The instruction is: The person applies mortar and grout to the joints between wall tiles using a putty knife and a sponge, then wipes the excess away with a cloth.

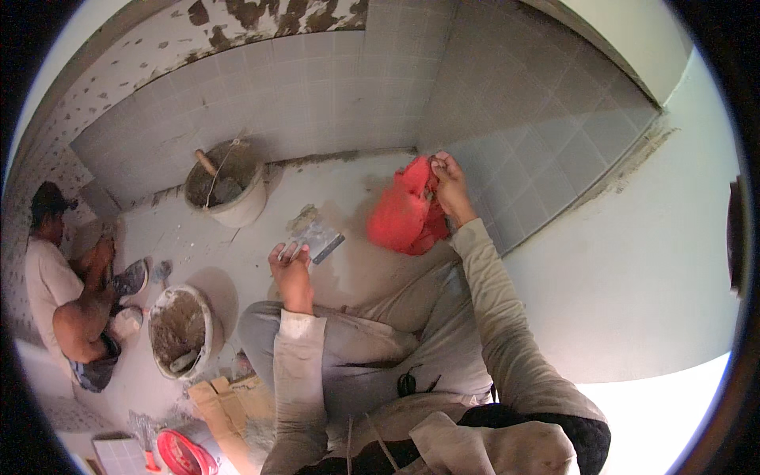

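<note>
My left hand (291, 277) has its fingers curled at the near corner of a flat scraper (323, 239), a thin pale blade with a dark strip along one edge. Beyond the blade lies a patch of greenish-grey paste (304, 218) on the floor. Off to the right, by the foot of the tiled wall, my right hand (453, 188) grips the upper edge of a crumpled red plastic bag (404, 212). The bag bulges and rests low near the floor; its contents are hidden.
A mortar bucket (241, 207) with a wooden-handled tool stands by the back wall; another bucket (210, 336) is at left. A co-worker (51, 277) crouches far left. Cardboard (218, 408) and a red container (180, 453) lie lower left. Grey tiles (538, 119) cover the right wall.
</note>
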The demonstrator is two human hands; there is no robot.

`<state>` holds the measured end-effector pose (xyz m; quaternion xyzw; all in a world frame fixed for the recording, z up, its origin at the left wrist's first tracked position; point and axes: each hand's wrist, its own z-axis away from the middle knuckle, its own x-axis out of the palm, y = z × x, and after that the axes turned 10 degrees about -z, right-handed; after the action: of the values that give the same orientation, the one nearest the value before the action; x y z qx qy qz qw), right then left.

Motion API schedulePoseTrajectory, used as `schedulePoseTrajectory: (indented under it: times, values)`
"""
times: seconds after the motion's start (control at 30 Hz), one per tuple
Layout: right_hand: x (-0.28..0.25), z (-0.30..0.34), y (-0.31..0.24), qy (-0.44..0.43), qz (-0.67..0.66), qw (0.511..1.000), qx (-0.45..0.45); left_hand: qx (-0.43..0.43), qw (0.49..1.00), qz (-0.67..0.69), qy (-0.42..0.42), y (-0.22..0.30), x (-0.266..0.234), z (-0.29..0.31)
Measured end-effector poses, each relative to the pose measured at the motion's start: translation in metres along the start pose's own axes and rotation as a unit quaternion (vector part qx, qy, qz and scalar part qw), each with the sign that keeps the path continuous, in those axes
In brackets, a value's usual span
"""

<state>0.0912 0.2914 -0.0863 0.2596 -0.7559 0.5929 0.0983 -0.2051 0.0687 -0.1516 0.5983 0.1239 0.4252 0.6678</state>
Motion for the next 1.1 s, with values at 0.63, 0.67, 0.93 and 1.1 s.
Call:
schedulePoseTrajectory:
  times: [0.63,0.67,0.93,1.1]
  values:
    - [-0.022,0.079,0.045,-0.006,0.057,0.970,0.236,0.146,0.948,-0.243,0.141,0.019,-0.012,-0.055]
    - [-0.019,0.078,0.042,0.010,0.020,0.965,0.262,0.198,0.929,-0.269,0.160,0.038,-0.026,-0.059]
    - [-0.021,0.080,0.045,-0.027,0.146,0.970,0.192,0.347,0.791,-0.465,0.195,0.150,-0.259,-0.010]
    - [-0.037,0.079,0.061,-0.090,0.219,0.956,0.174,0.162,0.898,-0.180,0.366,0.142,-0.336,0.049]
